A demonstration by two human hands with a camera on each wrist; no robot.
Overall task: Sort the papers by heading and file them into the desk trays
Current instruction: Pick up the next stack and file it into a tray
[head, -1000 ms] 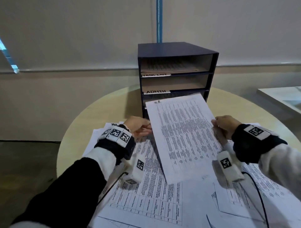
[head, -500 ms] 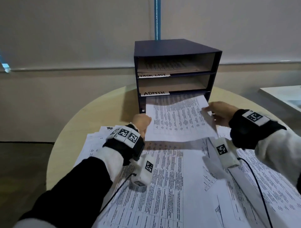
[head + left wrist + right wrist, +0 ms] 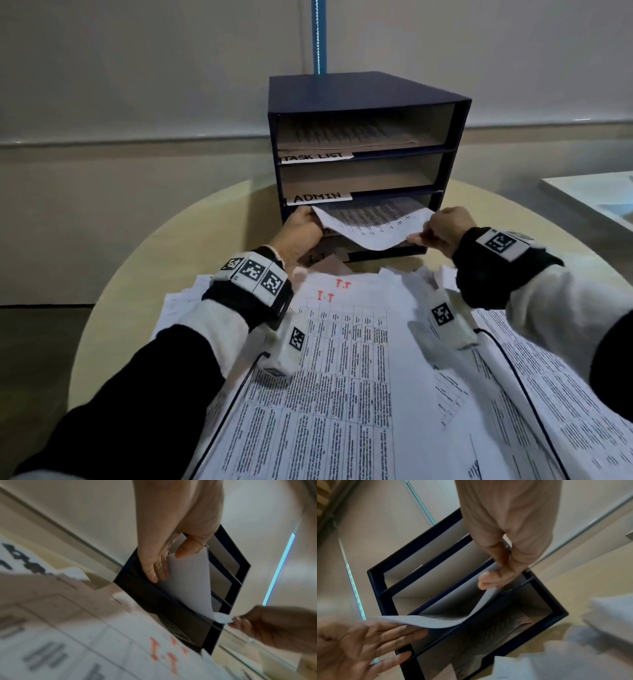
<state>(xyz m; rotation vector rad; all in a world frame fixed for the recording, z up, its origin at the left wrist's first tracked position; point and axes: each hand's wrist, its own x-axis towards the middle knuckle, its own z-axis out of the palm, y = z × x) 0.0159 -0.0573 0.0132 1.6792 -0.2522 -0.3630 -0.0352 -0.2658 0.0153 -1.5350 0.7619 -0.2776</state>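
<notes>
Left hand (image 3: 303,228) and right hand (image 3: 442,228) each pinch a near corner of the sheet (image 3: 370,222), keeping it flat; ahead of them it lies half inside the trays' (image 3: 359,102) slot under ADMIN.

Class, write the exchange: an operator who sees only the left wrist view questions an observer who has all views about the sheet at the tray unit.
Operator: Which slot is the sheet in?
Observer: In the head view, the sheet sits partway in the slot just under the ADMIN label.
Operator: Does any tray already hold something?
Observer: Yes. The top tray, above the TASK LIST label, holds papers.
</notes>
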